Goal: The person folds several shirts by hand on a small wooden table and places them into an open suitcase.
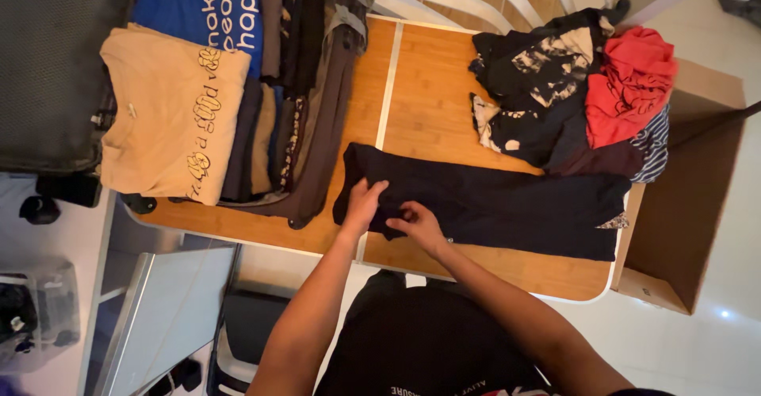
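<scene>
The person's left hand lay flat with open fingers on the left end of a long, dark, folded cloth garment, and the right hand pinched a bit of that same cloth just beside it. The garment lay stretched across the near side of a wooden table. A messy pile of black, red and striped clothes sat behind it on the right, and a tan folded shirt sat on a neat stack of folded clothes on the left.
</scene>
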